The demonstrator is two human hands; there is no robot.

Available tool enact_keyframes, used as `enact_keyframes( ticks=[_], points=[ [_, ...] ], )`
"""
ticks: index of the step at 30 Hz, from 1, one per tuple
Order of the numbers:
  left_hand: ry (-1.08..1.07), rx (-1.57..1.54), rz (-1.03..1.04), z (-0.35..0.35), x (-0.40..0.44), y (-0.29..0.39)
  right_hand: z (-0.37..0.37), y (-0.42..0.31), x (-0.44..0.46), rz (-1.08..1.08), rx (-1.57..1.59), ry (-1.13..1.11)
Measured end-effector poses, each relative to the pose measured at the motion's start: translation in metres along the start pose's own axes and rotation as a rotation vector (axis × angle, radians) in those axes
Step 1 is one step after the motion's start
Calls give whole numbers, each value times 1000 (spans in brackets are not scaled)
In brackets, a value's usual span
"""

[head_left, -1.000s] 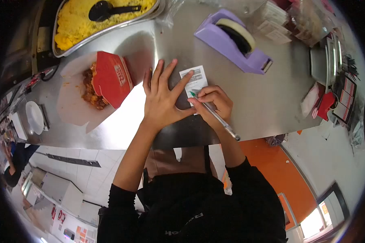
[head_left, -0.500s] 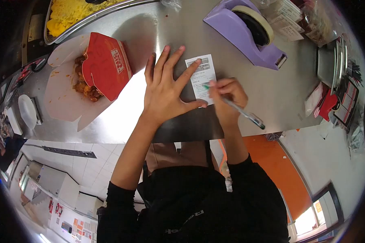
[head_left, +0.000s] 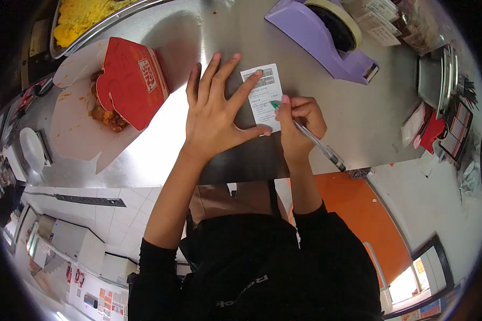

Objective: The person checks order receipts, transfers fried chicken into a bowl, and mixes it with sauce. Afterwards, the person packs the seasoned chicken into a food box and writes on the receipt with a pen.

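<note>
A small printed receipt (head_left: 263, 109) lies flat on the steel counter (head_left: 219, 32). My left hand (head_left: 213, 109) is spread, with its index finger on the upper part of the receipt and its thumb on the lower edge. My right hand (head_left: 303, 128) grips a clear pen (head_left: 321, 145) with green ends. The green pen tip is at the printed lines near the middle of the receipt. To the left, an open red-and-white takeout box (head_left: 136, 80) lies on its side, with saucy brown food (head_left: 108, 116) inside.
A purple tape dispenser (head_left: 326, 45) stands beyond the receipt. At the back left is a metal tray of yellow food (head_left: 85, 18). Bagged packets (head_left: 383, 24), stacked metal containers (head_left: 436, 80) and red packets (head_left: 431, 134) sit at the right. A white oval dish (head_left: 32, 150) is far left.
The pen tip has shifted slightly across the printed lines, and the right hand with it. The left hand keeps its place on the receipt. The whole view has shifted a little.
</note>
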State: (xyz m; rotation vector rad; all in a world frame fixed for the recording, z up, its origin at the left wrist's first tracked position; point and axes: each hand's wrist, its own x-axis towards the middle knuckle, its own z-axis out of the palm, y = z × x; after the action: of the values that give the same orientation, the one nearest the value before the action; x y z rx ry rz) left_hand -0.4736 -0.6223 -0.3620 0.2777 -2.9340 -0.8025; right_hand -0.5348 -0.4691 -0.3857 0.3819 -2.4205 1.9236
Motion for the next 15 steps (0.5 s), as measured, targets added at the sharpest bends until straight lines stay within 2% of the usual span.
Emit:
enact_keyframes(
  ticks=[3, 6, 9, 12, 15],
  points=[
    [4, 3, 3, 1, -1, 0, -2, 1, 0, -52, -10, -114],
    [0, 18, 3, 0, 0, 1, -9, -2, -1, 59, 60, -56],
    [0, 19, 2, 0, -1, 1, -8, -2, -3, 11, -57, -58],
    [0, 21, 6, 0, 0, 0, -3, -5, -1, 64, 83, 63],
    [6, 19, 9, 1, 0, 0, -7, -2, -3, -6, -21, -41]
  ],
)
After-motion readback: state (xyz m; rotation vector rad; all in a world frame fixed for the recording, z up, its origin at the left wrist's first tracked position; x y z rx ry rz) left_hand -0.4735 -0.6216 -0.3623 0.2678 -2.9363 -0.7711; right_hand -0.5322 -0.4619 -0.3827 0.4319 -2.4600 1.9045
